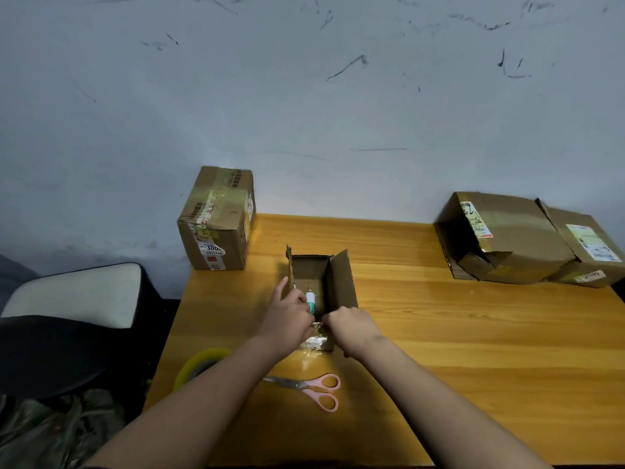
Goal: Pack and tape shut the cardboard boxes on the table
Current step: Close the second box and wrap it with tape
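Pink scissors (pixel 313 389) and tape roll (pixel 199 365) wait low centre for sealing. Left hand (pixel 287 316) grasps a white-green tube (pixel 310 301), lowering it into the small open box (pixel 321 286) at frame centre; right hand (pixel 348 324) grips its near flap to steady it.

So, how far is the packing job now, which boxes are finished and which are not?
Done: the taped box at the table's far left corner looks sealed. In hand: the small open box; the left hand holds a white and green tube in it, the right hand grips its near edge. Left: taping it with the tape roll and scissors, then the two crushed boxes at far right.
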Action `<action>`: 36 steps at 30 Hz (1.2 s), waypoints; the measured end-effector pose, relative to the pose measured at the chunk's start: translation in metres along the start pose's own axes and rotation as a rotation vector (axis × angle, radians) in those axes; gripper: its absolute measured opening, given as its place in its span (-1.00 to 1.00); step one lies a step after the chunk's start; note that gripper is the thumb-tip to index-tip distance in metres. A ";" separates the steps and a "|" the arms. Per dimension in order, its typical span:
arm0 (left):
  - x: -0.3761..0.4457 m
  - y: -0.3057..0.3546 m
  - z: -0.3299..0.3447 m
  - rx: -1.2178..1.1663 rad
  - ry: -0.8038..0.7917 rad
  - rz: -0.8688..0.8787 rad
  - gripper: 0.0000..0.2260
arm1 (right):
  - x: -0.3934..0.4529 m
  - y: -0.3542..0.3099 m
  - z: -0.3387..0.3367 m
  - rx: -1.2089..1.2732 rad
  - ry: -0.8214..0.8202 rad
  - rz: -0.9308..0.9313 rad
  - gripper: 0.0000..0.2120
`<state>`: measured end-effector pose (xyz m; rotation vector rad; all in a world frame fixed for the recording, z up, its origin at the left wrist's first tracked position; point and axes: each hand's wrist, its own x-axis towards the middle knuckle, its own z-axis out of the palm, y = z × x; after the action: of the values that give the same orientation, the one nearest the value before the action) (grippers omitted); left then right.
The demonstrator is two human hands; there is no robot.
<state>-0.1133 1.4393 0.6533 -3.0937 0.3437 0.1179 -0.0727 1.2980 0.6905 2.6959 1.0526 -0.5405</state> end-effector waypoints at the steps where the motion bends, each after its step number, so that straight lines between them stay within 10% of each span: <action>1: 0.000 0.001 0.000 0.008 -0.009 0.004 -0.74 | -0.001 -0.002 0.002 -0.025 0.016 -0.002 -0.70; 19: -0.012 -0.015 0.004 0.029 0.219 0.077 -0.81 | 0.013 -0.001 -0.002 -0.366 0.144 -0.144 -0.77; 36: -0.014 -0.023 0.020 -0.039 0.219 0.003 -0.77 | 0.019 0.030 0.026 0.209 0.153 -0.215 -0.63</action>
<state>-0.1233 1.4656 0.6353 -3.1508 0.3548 -0.2187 -0.0461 1.2800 0.6603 2.8596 1.4115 -0.5108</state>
